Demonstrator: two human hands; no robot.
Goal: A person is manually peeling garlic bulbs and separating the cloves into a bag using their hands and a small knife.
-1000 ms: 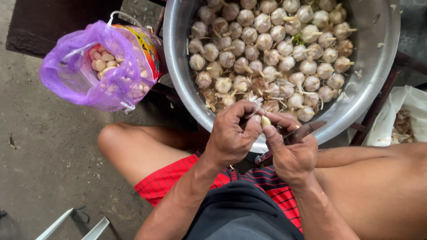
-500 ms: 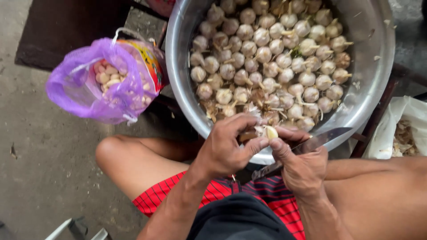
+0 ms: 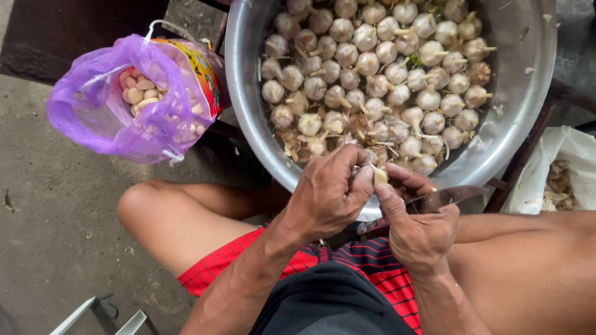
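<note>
Hands (image 3: 372, 201) lower now, garlic clove (image 3: 380, 176) perhaps barer

The big bowl (image 3: 521, 118) was smooth, shiny metal, and the knife blade (image 3: 450, 198) gleamed like steel. Garlic bulbs (image 3: 372, 62) wore dry, papery matt skins. The purple bag (image 3: 105, 115) was soft plastic mesh; the floor (image 3: 49, 205) looked rough concrete.

A purple mesh bag (image 3: 118, 105) of peeled cloves sits at ten o'clock on the grey concrete floor (image 3: 43, 217). At three o'clock, a white plastic bag (image 3: 559, 167) holds dry papery skins. A white frame (image 3: 99, 316) pokes in at seven o'clock.
</note>
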